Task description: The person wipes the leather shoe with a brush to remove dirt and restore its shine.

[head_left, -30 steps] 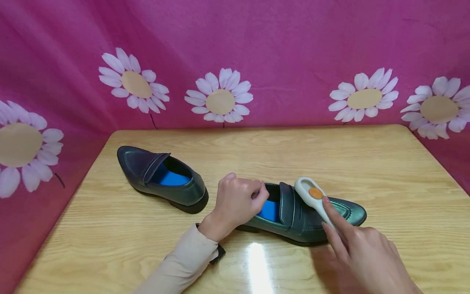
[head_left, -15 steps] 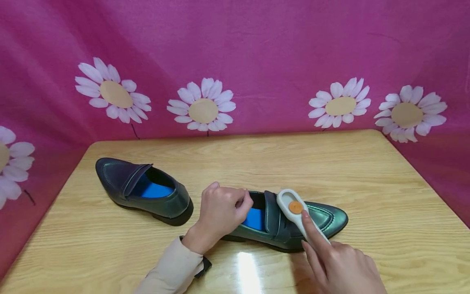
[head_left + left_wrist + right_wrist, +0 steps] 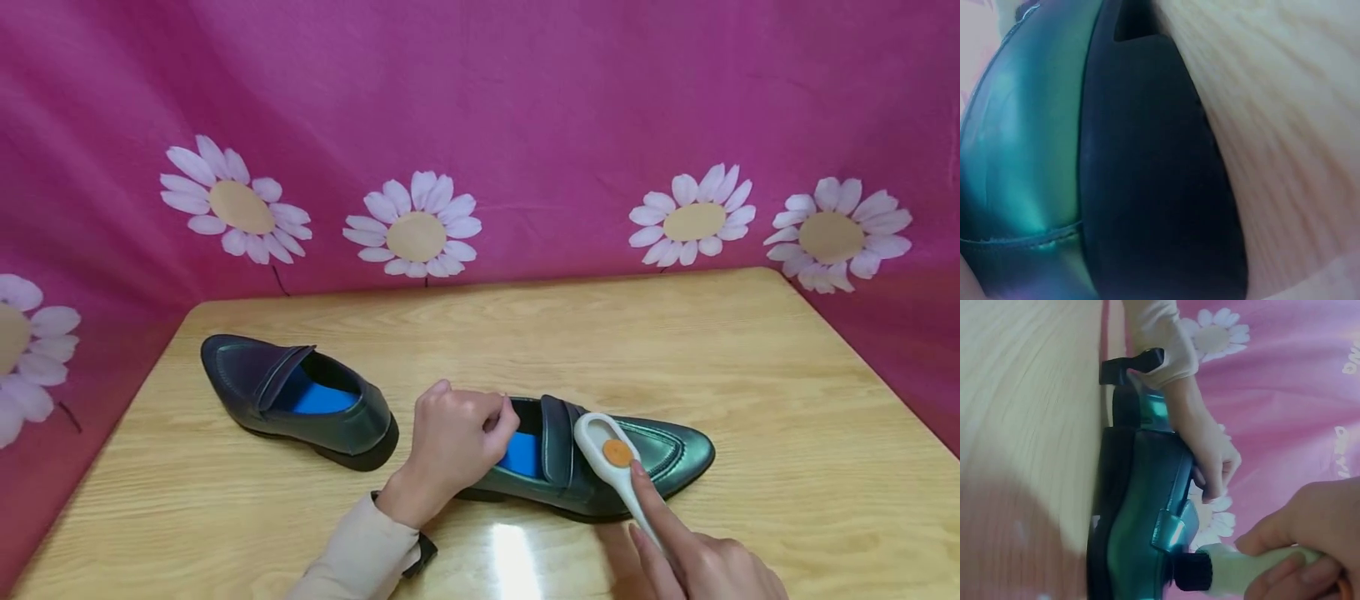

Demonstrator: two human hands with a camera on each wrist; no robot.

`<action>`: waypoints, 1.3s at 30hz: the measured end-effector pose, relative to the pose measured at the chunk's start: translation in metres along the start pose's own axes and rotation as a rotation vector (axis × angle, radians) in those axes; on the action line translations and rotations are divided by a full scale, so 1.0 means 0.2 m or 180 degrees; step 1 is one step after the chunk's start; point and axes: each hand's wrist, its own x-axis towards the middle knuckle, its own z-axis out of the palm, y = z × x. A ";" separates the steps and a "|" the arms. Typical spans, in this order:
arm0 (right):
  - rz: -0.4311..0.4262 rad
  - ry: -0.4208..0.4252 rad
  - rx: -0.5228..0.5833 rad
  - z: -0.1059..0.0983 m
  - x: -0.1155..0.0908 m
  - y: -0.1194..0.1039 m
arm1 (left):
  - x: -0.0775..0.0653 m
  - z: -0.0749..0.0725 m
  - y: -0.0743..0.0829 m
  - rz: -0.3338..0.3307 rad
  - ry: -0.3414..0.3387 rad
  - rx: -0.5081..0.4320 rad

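A dark green, shiny loafer (image 3: 667,454) with a blue insole lies on the table, toe to the right. My left hand (image 3: 457,433) holds it at the heel end, fingers curled over the rim. Its heel (image 3: 1160,169) fills much of the left wrist view. In my right hand (image 3: 712,558) is a white-handled brush (image 3: 603,442) with an orange button; the index finger lies along the handle by the button. Black bristles (image 3: 1192,571) touch the loafer's upper just ahead of the strap, as the right wrist view shows. The right hand's other fingers are partly hidden.
A matching loafer (image 3: 300,400) stands at the left of the wooden table (image 3: 525,342), toe pointing to the back left. Behind and at the sides hangs a magenta cloth (image 3: 540,108) printed with white daisies. A black band (image 3: 420,554) is at the left wrist.
The head view has shifted, so everything sits lower and further left. Relative to the loafer, the brush has come a little nearer to me across the upper. The left hand keeps its hold.
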 end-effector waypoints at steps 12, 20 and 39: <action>-0.0063 -0.0474 0.0405 -0.09 0.22 0.04 | 0.00 0.00 0.01 -0.0027 0.0050 0.0006; 0.0037 -0.0215 0.0222 0.00 0.04 0.08 | 0.01 0.02 0.01 -0.0131 0.0150 0.0242; -0.0149 -0.0524 0.0576 -0.05 0.26 0.09 | 0.00 0.01 0.00 -0.0028 0.0092 0.0098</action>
